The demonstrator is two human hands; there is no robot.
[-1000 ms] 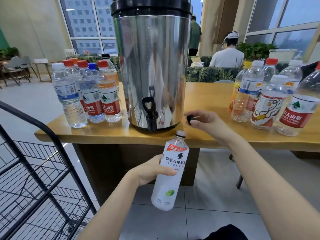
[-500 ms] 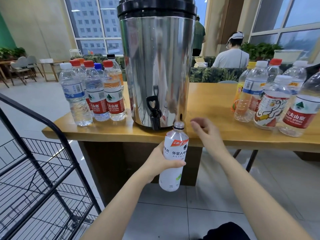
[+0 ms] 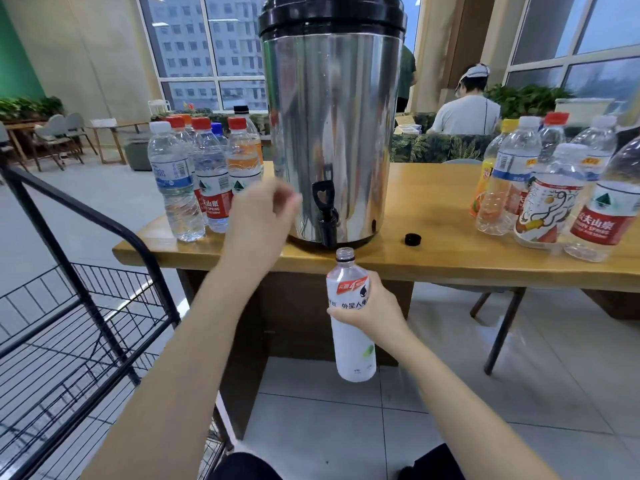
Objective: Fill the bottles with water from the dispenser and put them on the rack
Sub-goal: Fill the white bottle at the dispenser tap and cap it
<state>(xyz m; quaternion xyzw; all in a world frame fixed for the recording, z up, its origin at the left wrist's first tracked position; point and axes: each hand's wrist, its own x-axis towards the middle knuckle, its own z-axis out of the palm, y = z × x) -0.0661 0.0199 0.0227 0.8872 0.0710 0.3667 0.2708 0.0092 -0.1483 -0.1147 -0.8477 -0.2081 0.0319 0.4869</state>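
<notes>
A steel water dispenser stands on the wooden table, its black tap overhanging the front edge. My right hand grips a white-labelled bottle upright, with its uncapped mouth just under the tap. The bottle's black cap lies on the table to the right of the dispenser. My left hand hovers blurred just left of the tap, fingers loosely curled and holding nothing. The black wire rack stands at the lower left.
Several capped bottles stand on the table left of the dispenser, close behind my left hand. Several more bottles crowd the right end. A person sits behind the table. A chair leg is under the table.
The bottle passed from my left hand to my right and moved under the tap. My left hand rose to the tap's left side. The cap left my right hand and lies on the table.
</notes>
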